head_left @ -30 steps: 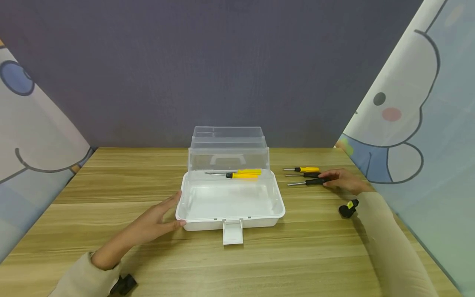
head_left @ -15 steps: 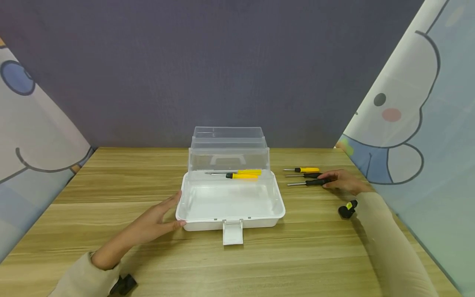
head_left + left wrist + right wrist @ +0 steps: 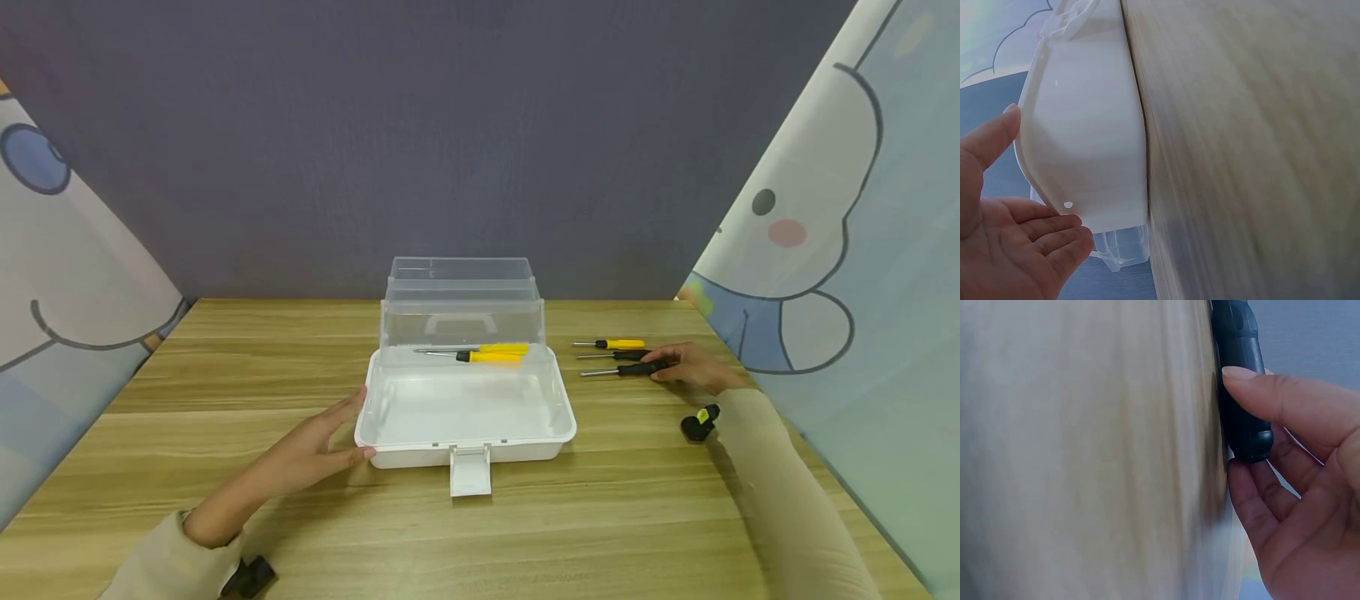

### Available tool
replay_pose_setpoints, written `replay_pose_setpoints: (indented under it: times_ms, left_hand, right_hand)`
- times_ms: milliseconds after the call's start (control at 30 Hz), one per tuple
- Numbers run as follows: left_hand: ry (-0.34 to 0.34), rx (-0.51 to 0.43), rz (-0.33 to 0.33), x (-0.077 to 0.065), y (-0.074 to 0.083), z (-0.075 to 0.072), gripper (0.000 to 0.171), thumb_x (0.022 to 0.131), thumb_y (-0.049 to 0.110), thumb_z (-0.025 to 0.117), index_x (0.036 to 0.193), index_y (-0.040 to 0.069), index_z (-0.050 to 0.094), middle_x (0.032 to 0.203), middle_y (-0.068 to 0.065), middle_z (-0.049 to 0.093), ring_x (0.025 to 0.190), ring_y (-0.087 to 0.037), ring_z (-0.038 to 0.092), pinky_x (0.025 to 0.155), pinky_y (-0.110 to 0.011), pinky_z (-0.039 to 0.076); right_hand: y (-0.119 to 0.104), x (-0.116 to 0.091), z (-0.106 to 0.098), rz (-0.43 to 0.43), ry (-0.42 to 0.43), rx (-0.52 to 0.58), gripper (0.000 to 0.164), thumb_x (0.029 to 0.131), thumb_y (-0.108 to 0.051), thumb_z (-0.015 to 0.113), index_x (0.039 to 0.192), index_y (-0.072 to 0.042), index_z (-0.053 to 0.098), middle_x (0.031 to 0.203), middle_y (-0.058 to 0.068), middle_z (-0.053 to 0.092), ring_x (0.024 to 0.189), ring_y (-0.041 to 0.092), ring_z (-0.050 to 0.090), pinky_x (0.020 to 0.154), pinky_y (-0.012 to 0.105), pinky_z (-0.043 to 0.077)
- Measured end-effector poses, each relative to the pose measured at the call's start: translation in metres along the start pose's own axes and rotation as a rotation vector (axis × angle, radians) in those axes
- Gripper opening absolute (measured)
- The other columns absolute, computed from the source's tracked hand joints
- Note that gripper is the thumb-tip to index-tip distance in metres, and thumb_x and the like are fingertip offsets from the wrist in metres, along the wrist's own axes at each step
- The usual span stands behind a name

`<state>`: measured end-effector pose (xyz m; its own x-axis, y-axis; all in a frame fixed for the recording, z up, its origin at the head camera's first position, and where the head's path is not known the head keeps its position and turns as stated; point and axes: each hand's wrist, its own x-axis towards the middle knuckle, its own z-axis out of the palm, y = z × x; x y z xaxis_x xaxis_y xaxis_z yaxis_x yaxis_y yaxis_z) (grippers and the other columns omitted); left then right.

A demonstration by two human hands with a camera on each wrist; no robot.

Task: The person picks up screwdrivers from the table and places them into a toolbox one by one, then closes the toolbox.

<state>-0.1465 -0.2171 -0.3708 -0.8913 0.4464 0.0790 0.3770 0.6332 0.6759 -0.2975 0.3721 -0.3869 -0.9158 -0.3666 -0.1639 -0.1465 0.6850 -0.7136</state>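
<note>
A white plastic toolbox stands with its clear lid raised at the back. Two yellow-handled screwdrivers lie along its rear side. My left hand rests against the box's left end, thumb at the front corner; in the left wrist view, thumb and fingers touch the rim, fairly straight. To the right, my right hand pinches the handle of a black screwdriver, the nearest in a row. The right wrist view has the thumb across that black handle, fingers behind and under its end.
Another black screwdriver and a yellow-and-black screwdriver lie just behind the pinched one. The toolbox's white latch hangs down in front. A dark wall panel stands behind the wooden table, with cartoon-printed panels either side.
My right hand's fingers have settled a little further round the black screwdriver's handle end. The screwdriver, the toolbox and my left hand show no clear movement.
</note>
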Motion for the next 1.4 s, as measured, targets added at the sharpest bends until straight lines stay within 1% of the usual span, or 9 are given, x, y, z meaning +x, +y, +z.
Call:
replay_pose_setpoints:
  times_ms: [200, 433, 600, 700, 900, 967, 1067, 1200, 1400]
  left_hand:
    - [-0.011, -0.015, -0.001, 0.002, 0.0, 0.001, 0.087, 0.088, 0.043, 0.064, 0.147, -0.004, 0.021, 0.151, -0.024, 0.022, 0.138, -0.043, 0.022, 0.105, -0.058, 0.021]
    - [-0.01, -0.008, -0.003, -0.001, -0.001, 0.0, 0.085, 0.089, 0.042, 0.063, 0.147, -0.003, 0.021, 0.151, -0.024, 0.021, 0.137, -0.045, 0.022, 0.104, -0.06, 0.023]
    - [-0.009, -0.012, 0.004, -0.002, -0.003, -0.001, 0.084, 0.089, 0.038, 0.064, 0.148, -0.003, 0.02, 0.151, -0.025, 0.021, 0.136, -0.046, 0.022, 0.102, -0.061, 0.024]
    - [-0.016, -0.018, 0.008, -0.001, -0.004, 0.0, 0.084, 0.089, 0.039, 0.064, 0.148, -0.003, 0.02, 0.152, -0.025, 0.02, 0.136, -0.046, 0.022, 0.102, -0.061, 0.024]
    - [-0.019, -0.011, 0.012, 0.001, -0.004, 0.001, 0.084, 0.089, 0.039, 0.064, 0.148, -0.003, 0.02, 0.152, -0.025, 0.021, 0.137, -0.046, 0.022, 0.103, -0.059, 0.024]
    - [-0.018, -0.007, 0.013, 0.001, -0.004, 0.001, 0.084, 0.089, 0.039, 0.064, 0.148, -0.003, 0.021, 0.152, -0.025, 0.021, 0.137, -0.045, 0.022, 0.105, -0.054, 0.025]
    - [-0.012, -0.008, 0.021, 0.001, -0.004, 0.001, 0.083, 0.089, 0.038, 0.064, 0.147, -0.003, 0.021, 0.151, -0.025, 0.021, 0.137, -0.045, 0.022, 0.11, -0.034, 0.023]
    - [0.004, -0.006, 0.035, 0.001, -0.005, 0.001, 0.083, 0.089, 0.037, 0.064, 0.147, -0.004, 0.022, 0.151, -0.025, 0.022, 0.136, -0.045, 0.023, 0.102, -0.009, 0.014]
    - [0.001, -0.008, 0.031, 0.001, -0.006, 0.001, 0.083, 0.089, 0.037, 0.064, 0.147, -0.003, 0.021, 0.151, -0.025, 0.021, 0.137, -0.045, 0.022, 0.103, -0.009, 0.013]
  right_hand:
    - [0.001, -0.004, -0.001, -0.001, 0.003, 0.008, 0.039, 0.087, -0.011, 0.067, 0.12, 0.007, 0.058, 0.122, 0.026, 0.056, 0.101, 0.013, 0.054, 0.077, 0.021, 0.047]
    - [0.0, -0.001, 0.0, -0.042, 0.0, -0.048, 0.039, 0.089, -0.017, 0.066, 0.121, 0.004, 0.059, 0.125, 0.025, 0.056, 0.114, 0.036, 0.051, 0.08, 0.02, 0.046]
    - [0.0, 0.002, 0.001, -0.062, 0.006, -0.04, 0.039, 0.09, -0.018, 0.065, 0.122, 0.004, 0.059, 0.127, 0.026, 0.054, 0.116, 0.04, 0.049, 0.08, 0.019, 0.047]
    - [0.002, -0.002, 0.001, -0.067, 0.028, -0.019, 0.037, 0.091, -0.016, 0.064, 0.122, 0.005, 0.059, 0.125, 0.026, 0.056, 0.113, 0.031, 0.053, 0.08, 0.018, 0.047]
    - [0.01, -0.01, 0.0, -0.079, 0.051, 0.038, 0.038, 0.092, -0.017, 0.062, 0.121, 0.007, 0.058, 0.122, 0.028, 0.057, 0.098, -0.002, 0.054, 0.077, 0.018, 0.048]
    - [0.013, -0.01, 0.0, -0.08, 0.052, 0.071, 0.038, 0.093, -0.017, 0.061, 0.122, 0.007, 0.057, 0.123, 0.029, 0.056, 0.095, -0.004, 0.054, 0.076, 0.019, 0.048]
    - [0.016, -0.011, 0.0, -0.083, 0.06, 0.105, 0.039, 0.094, -0.016, 0.059, 0.124, 0.009, 0.055, 0.124, 0.03, 0.054, 0.093, -0.002, 0.056, 0.073, 0.021, 0.05]
    - [0.017, -0.013, -0.002, -0.083, 0.084, 0.118, 0.042, 0.095, -0.017, 0.057, 0.127, 0.01, 0.052, 0.127, 0.031, 0.052, 0.095, -0.004, 0.056, 0.076, 0.019, 0.05]
    - [0.016, -0.017, -0.003, -0.075, 0.134, 0.079, 0.046, 0.096, -0.023, 0.057, 0.131, 0.007, 0.051, 0.132, 0.029, 0.049, 0.1, -0.015, 0.048, 0.082, 0.011, 0.045]
